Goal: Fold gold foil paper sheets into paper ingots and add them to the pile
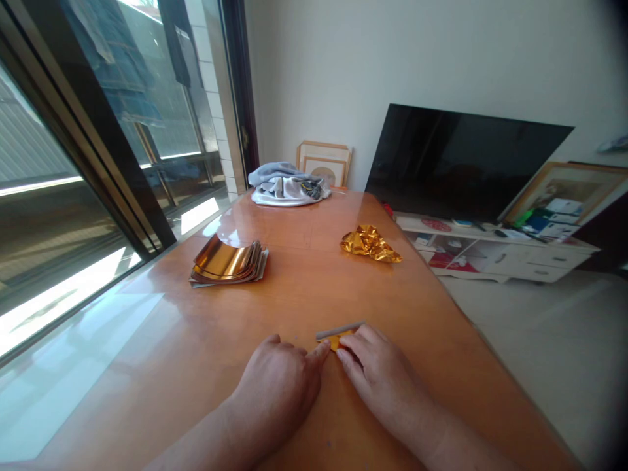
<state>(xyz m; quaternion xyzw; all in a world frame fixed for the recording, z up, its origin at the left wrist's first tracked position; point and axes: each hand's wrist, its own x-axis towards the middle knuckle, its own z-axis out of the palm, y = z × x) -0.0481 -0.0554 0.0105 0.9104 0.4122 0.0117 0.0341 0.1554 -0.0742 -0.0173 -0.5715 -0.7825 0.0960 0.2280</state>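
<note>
A small folded gold foil piece [337, 340] sits on the bench [275, 294] tucked against a grey stick [339, 330], with the left hand [272, 392] and right hand [387, 383] closed in from both sides, fingers right on it. Can't tell if they're actually gripping. Further up: a stack of foil sheets [226, 261] and crumpled gold foil [370, 244].

The left hand [275, 392] and right hand [387, 379] are bare, broad across the knuckles; the left forearm [196, 438] and right forearm [456, 445] are bare too, running out past the lower frame edge.
</note>
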